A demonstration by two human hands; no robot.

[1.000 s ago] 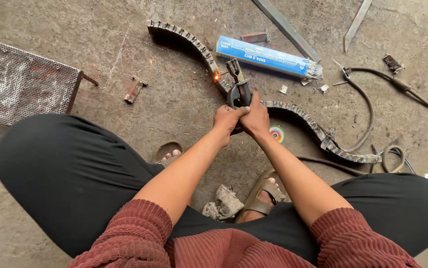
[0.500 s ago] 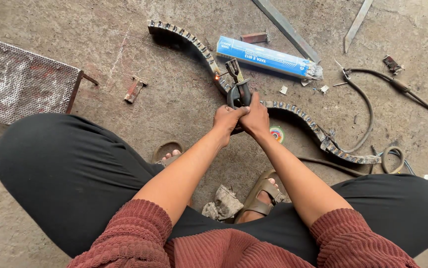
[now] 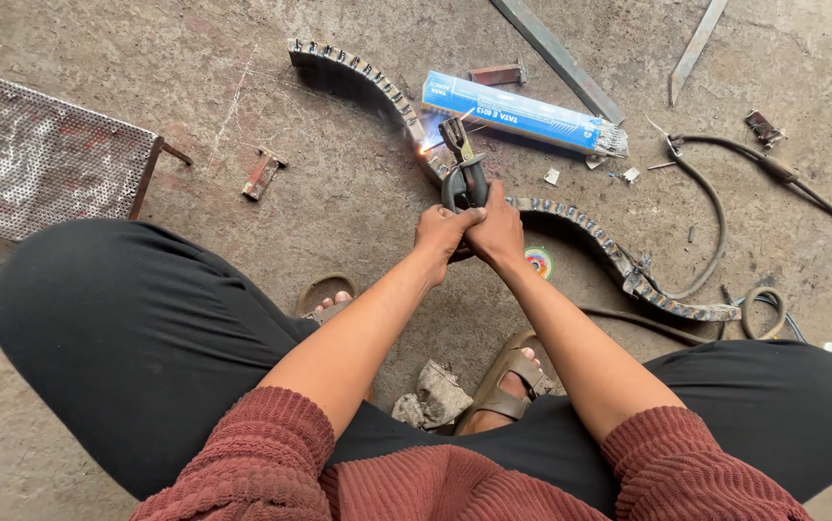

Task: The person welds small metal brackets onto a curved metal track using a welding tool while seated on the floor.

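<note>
Over the curved metal strip (image 3: 377,82), both hands' fingers (image 3: 455,220) clamp the welding holder (image 3: 462,174)

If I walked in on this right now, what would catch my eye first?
Probably the bright orange spark at the centre top, where the welding holder meets the curved metal strip lying on the concrete floor. The left hand and right hand grip the holder together. A long blue box lies just beyond, and a perforated metal sheet sits at far left.
</note>
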